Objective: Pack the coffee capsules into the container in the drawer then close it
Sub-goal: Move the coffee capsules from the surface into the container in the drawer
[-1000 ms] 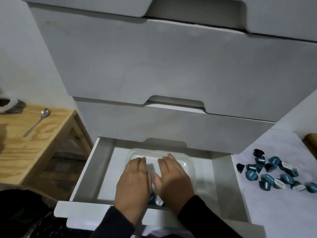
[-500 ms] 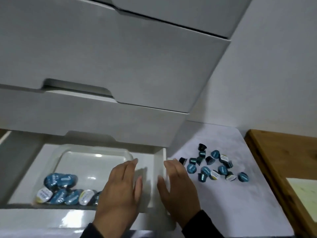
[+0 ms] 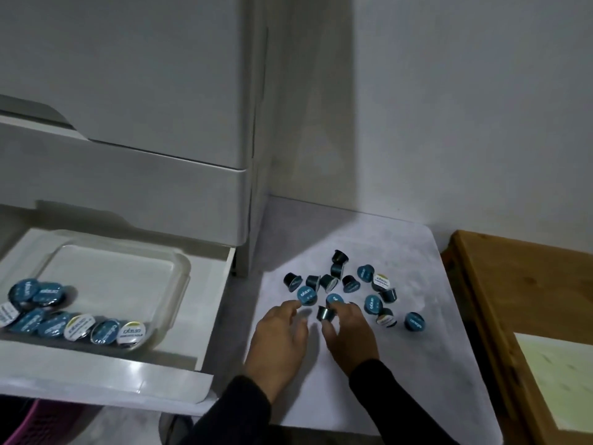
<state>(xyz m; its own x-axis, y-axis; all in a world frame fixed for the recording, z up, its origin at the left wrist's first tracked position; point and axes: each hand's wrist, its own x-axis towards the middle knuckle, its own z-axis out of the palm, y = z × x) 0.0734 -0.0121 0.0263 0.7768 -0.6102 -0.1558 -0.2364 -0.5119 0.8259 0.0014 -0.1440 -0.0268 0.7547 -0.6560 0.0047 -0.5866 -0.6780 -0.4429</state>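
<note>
Reaching with both hands into a loose scatter of coffee capsules (image 3: 345, 285) on a white table (image 3: 417, 364), I am at the gathering step. My left hand (image 3: 279, 343) is spread flat and open, fingertips just touching a blue-lidded capsule at the near edge of the scatter. My right hand (image 3: 349, 335) is curled around a dark capsule (image 3: 325, 313) lying on its side; I cannot tell whether it is gripped or only touched.

To the left, the drawer (image 3: 134, 374) stands pulled out below the closed drawer fronts. Inside it sits a clear plastic container (image 3: 173, 277), with roughly ten capsules bunched along its near and left sides and the rest of its floor bare.

The risks I judge from here: the capsules are small, light and tapered, so those on their sides could roll if my fingers nudge them, and one lies apart on the right, where a careless sweep might knock it toward the wooden furniture (image 3: 513, 300). Scooping too many at once could spill some into the gap between table and drawer. Closing the drawer early would leave capsules behind.
</note>
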